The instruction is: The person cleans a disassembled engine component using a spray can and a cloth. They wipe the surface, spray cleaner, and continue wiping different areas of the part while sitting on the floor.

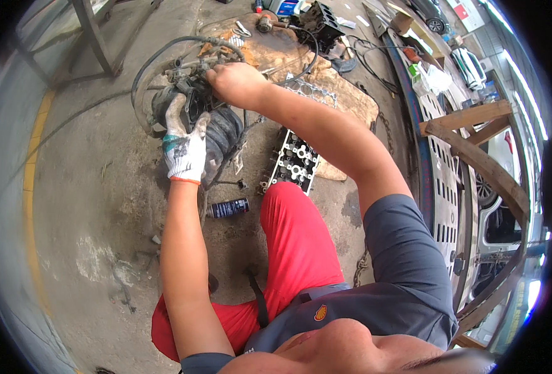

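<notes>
A black ribbed engine part, apparently an intake manifold [223, 135], stands on the concrete floor in front of me, with hoses and metal fittings at its top. My left hand [186, 146], in a white knit glove, grips its near left side, thumb and fingers spread around a black housing. On the fittings at the top rests my bare right hand [238, 84], its fingers curled closed. Whatever they pinch is hidden behind the hand. A black hose [164, 48] loops over the part from the left.
Right of the part lies a cylinder head [298, 163] by my knee; a metal gasket [316, 93] lies on stained cardboard [351, 118]. A dark can [230, 207] lies nearby. Farther off are an engine block [319, 26], a chain [385, 131] and a perforated metal rail [439, 181].
</notes>
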`<action>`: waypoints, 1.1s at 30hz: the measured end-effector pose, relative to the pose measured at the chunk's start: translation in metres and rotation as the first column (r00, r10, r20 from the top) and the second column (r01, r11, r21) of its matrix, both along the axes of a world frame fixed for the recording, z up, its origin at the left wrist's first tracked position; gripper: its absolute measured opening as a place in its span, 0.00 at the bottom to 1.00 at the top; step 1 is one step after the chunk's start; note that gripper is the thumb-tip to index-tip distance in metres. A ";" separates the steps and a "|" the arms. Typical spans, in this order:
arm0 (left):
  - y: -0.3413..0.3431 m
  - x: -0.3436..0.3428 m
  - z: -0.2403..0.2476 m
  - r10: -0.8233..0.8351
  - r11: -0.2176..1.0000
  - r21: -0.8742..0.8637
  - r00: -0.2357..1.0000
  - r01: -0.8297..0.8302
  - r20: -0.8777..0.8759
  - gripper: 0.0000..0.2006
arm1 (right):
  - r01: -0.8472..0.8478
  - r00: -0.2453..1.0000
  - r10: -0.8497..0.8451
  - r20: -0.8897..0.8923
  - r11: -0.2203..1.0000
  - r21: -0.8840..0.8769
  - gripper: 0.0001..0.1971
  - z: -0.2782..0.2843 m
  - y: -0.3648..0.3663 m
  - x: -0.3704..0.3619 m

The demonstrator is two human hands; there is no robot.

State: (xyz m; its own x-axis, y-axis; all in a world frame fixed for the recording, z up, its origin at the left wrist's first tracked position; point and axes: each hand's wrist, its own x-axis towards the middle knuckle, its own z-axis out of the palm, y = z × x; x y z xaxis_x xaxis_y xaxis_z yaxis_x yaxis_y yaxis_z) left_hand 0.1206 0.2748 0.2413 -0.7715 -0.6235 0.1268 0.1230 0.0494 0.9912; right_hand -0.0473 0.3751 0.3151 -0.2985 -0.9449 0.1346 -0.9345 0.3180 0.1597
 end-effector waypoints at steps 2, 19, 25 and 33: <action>-0.004 -0.001 -0.002 -0.002 0.999 -0.034 1.000 0.001 -0.015 0.36 | 0.020 1.000 -0.021 -0.005 0.998 -0.064 0.10 -0.006 0.000 0.004; 0.003 0.004 0.012 0.046 0.997 -0.067 0.999 -0.045 0.012 0.37 | 0.160 0.977 -0.139 0.163 0.980 -0.121 0.13 -0.006 -0.005 0.012; -0.003 0.002 0.001 0.049 0.998 -0.035 0.999 -0.050 -0.008 0.36 | 0.123 0.977 -0.091 0.194 0.980 -0.157 0.17 -0.020 -0.002 0.001; -0.003 -0.002 -0.003 0.030 1.000 -0.007 0.998 -0.031 -0.058 0.36 | 0.066 0.954 -0.019 0.299 0.987 -0.147 0.16 -0.020 0.017 -0.006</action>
